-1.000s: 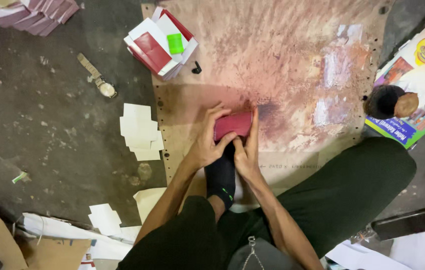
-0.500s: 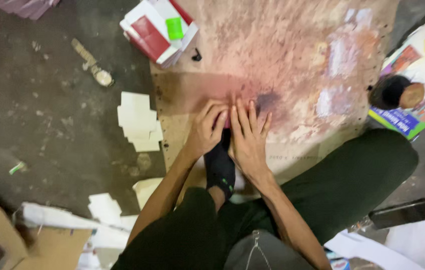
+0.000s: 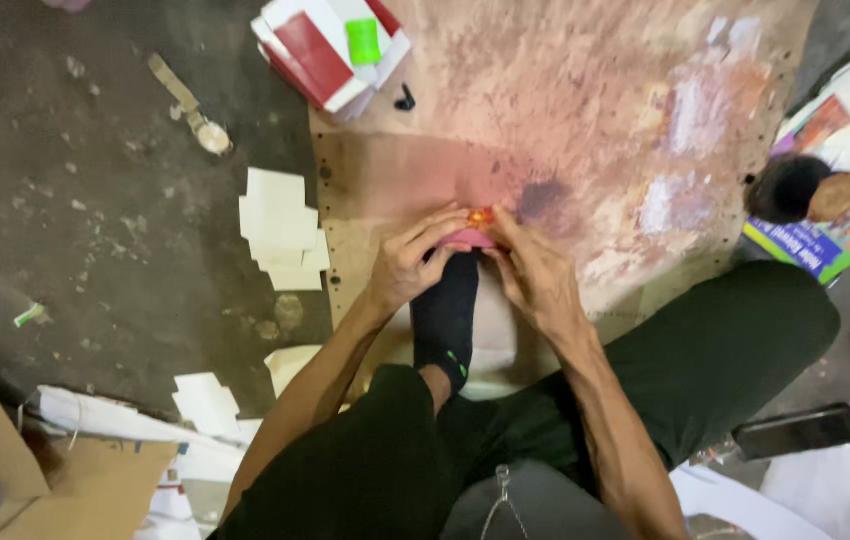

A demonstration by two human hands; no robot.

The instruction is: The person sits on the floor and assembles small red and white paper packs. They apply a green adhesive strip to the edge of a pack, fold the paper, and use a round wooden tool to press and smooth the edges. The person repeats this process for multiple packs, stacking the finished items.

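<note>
Head view: person seated on the floor, both hands working one small red piece.
Red piece (image 3: 467, 238): small pinkish-red card or paper, mostly hidden by fingers; lies on the stained board (image 3: 585, 110), right at the toe of a black sock (image 3: 445, 315).
Left hand (image 3: 407, 265): curled over the near-left edge of the red piece, fingers narrow, pinching or pressing it; exact grip hidden.
Right hand (image 3: 535, 275): fingertips pressed on the right edge of the same piece, fingers close together, palm down on the board.
Sock: foot pins or props the piece from below, touching it as far as I can tell.
Board: cardboard-like sheet with red and dark blotches, looks like glue or dye; wet or dry, cannot tell.
White card stack (image 3: 280, 230): left of the board on the dark floor, near but apart from the hands.
Red and white pile (image 3: 330, 50): top edge of the board, green bit on top, well apart.
Risk 1: piece is tiny and covered by three contacts; a foot shift likely skews the fold or crease.
Risk 2: if blotches are wet, smearing onto the piece or fingers sticking.
Risk 3: uneven pressure between the hands could tear or buckle an edge.
Dark round container (image 3: 790, 185): far right, out of reach of an elbow for now.
</note>
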